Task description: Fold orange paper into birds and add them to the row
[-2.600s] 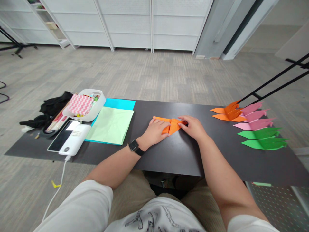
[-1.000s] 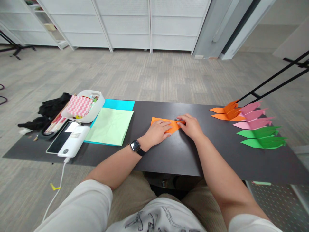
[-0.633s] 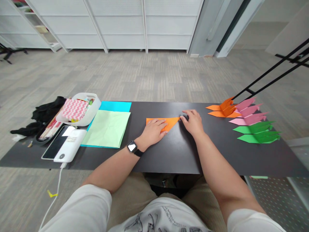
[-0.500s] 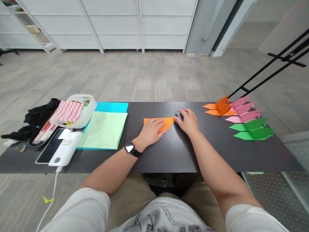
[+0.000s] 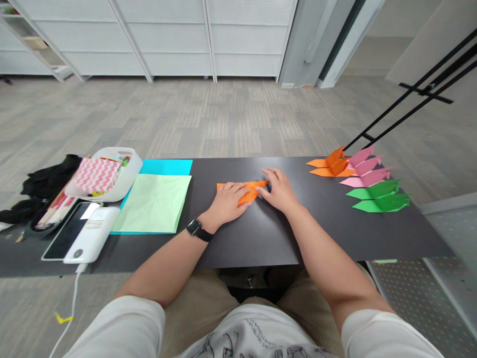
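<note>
Orange paper (image 5: 252, 192) lies folded on the desk (image 5: 257, 241), near mid-length and nearer the far edge than the near one. Its outline narrows toward the right end; creases show beside the fingers. Left hand (image 5: 228, 203) spread flat on it, pressing its left part. Right hand (image 5: 279, 191) has its thumb at the narrow end, fingers loosely spread beyond. Hands apart, neither clamped; grip at the thumb cannot be told. Judgement: folding partly done, left hand steadying, right hand working the narrow end. Counts, toward the right end by the far corner: orange birds (image 5: 337, 168), 2; pink birds (image 5: 368, 178), 3; green birds (image 5: 380, 201), 2; total 7. Orange paper in hand, 1. Left part of desk: light green paper (image 5: 152, 204) over blue paper (image 5: 167, 166), sheets in each cannot be told; basket (image 5: 131, 180), 1; phone (image 5: 67, 232), 1; white power bank (image 5: 93, 236), 1, against the phone, near the near edge.
</note>
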A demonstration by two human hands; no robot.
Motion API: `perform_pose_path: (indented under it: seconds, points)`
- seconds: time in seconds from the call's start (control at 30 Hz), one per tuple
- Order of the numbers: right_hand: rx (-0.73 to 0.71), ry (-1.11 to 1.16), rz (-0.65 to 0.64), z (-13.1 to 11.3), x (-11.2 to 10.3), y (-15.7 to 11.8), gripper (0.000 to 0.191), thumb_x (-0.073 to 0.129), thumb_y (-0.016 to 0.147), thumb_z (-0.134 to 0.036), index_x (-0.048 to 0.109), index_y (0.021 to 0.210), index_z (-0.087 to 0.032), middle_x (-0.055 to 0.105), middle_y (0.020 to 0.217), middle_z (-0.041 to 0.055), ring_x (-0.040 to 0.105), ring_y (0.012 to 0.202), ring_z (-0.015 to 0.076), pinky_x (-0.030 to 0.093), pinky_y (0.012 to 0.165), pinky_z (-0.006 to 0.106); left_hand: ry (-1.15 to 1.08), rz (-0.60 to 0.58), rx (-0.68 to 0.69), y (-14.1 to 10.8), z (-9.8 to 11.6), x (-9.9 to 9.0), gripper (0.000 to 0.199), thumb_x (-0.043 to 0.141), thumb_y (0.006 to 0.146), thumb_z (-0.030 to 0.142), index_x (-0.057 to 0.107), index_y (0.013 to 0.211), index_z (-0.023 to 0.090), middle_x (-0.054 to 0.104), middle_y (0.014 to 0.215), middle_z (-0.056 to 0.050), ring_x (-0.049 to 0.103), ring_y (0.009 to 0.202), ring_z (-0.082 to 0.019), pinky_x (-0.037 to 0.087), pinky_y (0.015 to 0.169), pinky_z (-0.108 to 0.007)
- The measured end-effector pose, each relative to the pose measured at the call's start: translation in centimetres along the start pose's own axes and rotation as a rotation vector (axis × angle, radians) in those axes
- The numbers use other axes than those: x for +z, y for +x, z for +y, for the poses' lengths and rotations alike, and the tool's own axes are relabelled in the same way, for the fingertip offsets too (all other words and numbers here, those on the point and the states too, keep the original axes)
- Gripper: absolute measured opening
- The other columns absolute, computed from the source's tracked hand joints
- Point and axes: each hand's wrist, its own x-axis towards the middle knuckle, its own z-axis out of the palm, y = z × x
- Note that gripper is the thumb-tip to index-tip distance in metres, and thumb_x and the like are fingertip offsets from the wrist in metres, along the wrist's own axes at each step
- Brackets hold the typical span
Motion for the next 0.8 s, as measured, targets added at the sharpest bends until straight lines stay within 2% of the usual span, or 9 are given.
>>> perform_pose_path:
  seconds: [0.13, 0.23, 0.33, 0.47, 0.6, 0.8]
  points:
    - [0.000, -0.060, -0.153, -1.1, 1.1, -0.8, 0.094, 0.074, 0.089, -0.059, 0.037, 0.168, -0.024, 0.040, 0.170, 0.0201, 0.033, 0.160, 0.0436, 0.020, 0.132, 0.071, 0.021, 0.001, -0.013, 0.0, -0.1, 0.1, 0.041, 0.062, 0.102, 0.046, 0.069, 0.139, 0.028, 0.059, 0.158, -0.007, 0.053, 0.136, -0.033, 0.041, 0.119, -0.055]
    - [0.030, -0.081, -0.205, -0.9, 1.6, -0.9, 0.103, 0.075, 0.087, -0.065, 0.033, 0.170, -0.022, 0.034, 0.174, 0.0217, 0.027, 0.163, 0.0461, 0.017, 0.132, 0.070, 0.028, -0.006, -0.012, 0.1, -0.1, 0.0, 0.041, 0.063, 0.102, 0.047, 0.069, 0.139, 0.028, 0.059, 0.158, -0.006, 0.053, 0.135, -0.033, 0.041, 0.119, -0.054]
    - [0.077, -0.079, -0.201, -0.5, 1.7, -0.7, 0.108, 0.075, 0.085, -0.070, 0.033, 0.170, -0.018, 0.033, 0.175, 0.0230, 0.025, 0.164, 0.0468, 0.017, 0.133, 0.067, 0.030, -0.011, -0.014, 0.1, -0.2, -0.1, 0.043, 0.064, 0.102, 0.048, 0.069, 0.140, 0.028, 0.060, 0.158, -0.006, 0.054, 0.135, -0.033, 0.040, 0.119, -0.053]
    - [0.151, -0.095, -0.164, -0.1, 1.4, -0.3, 0.111, 0.075, 0.082, -0.076, 0.035, 0.169, -0.021, 0.033, 0.175, 0.0222, 0.022, 0.164, 0.0491, 0.014, 0.132, 0.072, 0.017, -0.027, -0.013, 0.1, -0.2, -0.1, 0.045, 0.064, 0.103, 0.049, 0.067, 0.142, 0.027, 0.059, 0.160, -0.006, 0.053, 0.138, -0.032, 0.039, 0.121, -0.052]
    - [0.197, -0.137, -0.172, 0.3, 1.1, 0.0, 0.110, 0.072, 0.085, -0.077, 0.035, 0.169, -0.017, 0.029, 0.176, 0.0246, 0.018, 0.165, 0.0498, 0.008, 0.130, 0.075, 0.010, -0.038, -0.017, 0.1, -0.1, -0.2, 0.046, 0.065, 0.102, 0.048, 0.067, 0.143, 0.027, 0.058, 0.161, -0.006, 0.052, 0.139, -0.033, 0.039, 0.122, -0.053]
    - [0.279, -0.142, -0.096, 1.5, 0.8, 0.5, 0.107, 0.069, 0.085, -0.080, 0.039, 0.167, -0.018, 0.030, 0.176, 0.0245, 0.019, 0.165, 0.0503, 0.008, 0.128, 0.078, -0.002, -0.046, -0.029, 0.2, 0.1, -0.3, 0.046, 0.066, 0.102, 0.046, 0.067, 0.143, 0.027, 0.057, 0.161, -0.007, 0.051, 0.141, -0.033, 0.039, 0.124, -0.053]
